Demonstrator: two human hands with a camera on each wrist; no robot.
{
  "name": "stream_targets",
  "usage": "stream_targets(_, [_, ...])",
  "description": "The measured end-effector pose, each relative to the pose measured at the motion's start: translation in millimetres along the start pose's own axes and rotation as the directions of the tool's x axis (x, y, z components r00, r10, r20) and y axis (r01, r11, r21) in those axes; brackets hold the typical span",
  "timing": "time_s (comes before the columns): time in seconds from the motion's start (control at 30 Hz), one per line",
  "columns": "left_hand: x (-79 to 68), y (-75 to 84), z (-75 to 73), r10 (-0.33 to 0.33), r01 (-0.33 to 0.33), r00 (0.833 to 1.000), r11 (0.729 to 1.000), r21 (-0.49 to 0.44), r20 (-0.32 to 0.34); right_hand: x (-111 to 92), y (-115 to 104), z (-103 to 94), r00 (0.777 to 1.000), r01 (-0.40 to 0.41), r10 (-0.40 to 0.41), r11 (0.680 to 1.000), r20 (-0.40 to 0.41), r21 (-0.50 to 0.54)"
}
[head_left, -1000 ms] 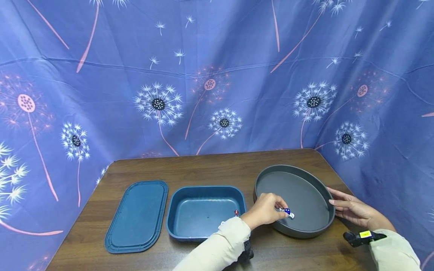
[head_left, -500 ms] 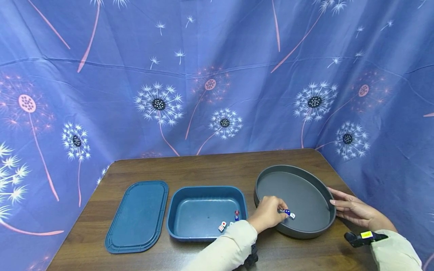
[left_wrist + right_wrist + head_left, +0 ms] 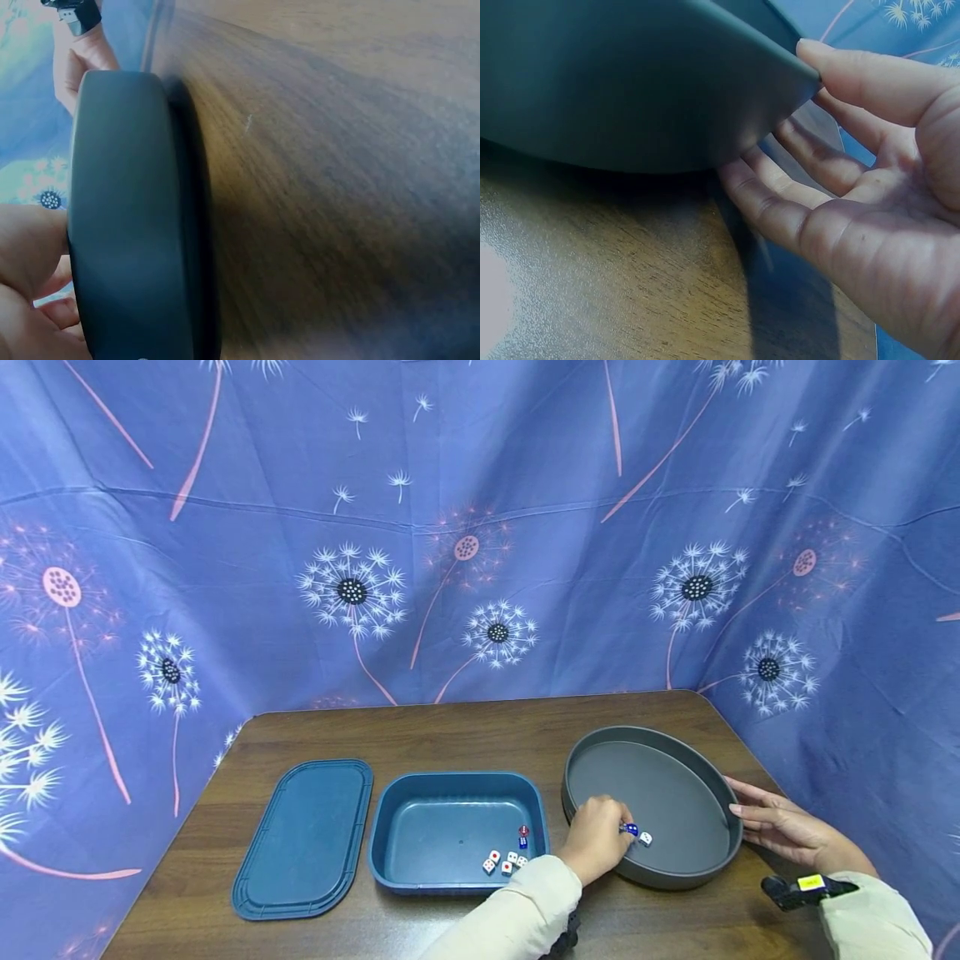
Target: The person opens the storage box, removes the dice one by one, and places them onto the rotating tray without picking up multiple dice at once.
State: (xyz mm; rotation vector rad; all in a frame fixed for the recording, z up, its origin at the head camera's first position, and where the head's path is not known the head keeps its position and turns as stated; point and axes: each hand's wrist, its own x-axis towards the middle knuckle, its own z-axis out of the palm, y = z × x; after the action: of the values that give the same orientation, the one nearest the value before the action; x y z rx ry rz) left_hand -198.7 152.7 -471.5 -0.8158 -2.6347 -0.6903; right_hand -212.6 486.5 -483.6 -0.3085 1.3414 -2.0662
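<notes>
My left hand reaches over the near-left rim of a round dark grey pan, curled fingers down inside it. Its fingertips pinch a blue die, partly hidden by them. A white die lies just right of that on the pan floor. At the pan's right side, my right hand grips the edge. In the right wrist view the thumb meets the rim while the other fingers touch the outer wall lower down. The left wrist view shows the pan's outer wall, but no dice.
A blue plastic box stands left of the pan. Inside, near its right corner, are several white dice, a red die and a blue one. Farther left lies a flat blue lid. Patterned cloth hangs behind the wooden table.
My left hand has shifted slightly right and down in the pan, and the blue die has moved a little left. More dice in the box show past the sleeve. The right hand stays put.
</notes>
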Motion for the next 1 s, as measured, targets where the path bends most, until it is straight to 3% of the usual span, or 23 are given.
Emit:
stream_targets(0.17, [-0.2, 1.5, 1.6, -0.005, 0.006, 1.000, 0.999, 0.037, -0.015, -0.6, -0.5, 0.3, 1.000, 0.000, -0.001, 1.000, -0.013, -0.013])
stream_targets(0.47, [0.6, 3.2, 2.4, -0.026, 0.025, 1.000, 0.997, 0.067, 0.014, -0.9, 1.8, -1.4, 1.000, 0.006, -0.007, 1.000, -0.026, -0.020])
stream_targets(1.0, [8.1, 0.4, -13.0, -0.027, 0.050, 0.989, 0.987, -0.150, 0.146, -1.0, 1.8, -0.6, 1.000, 0.017, -0.017, 1.000, -0.023, -0.016])
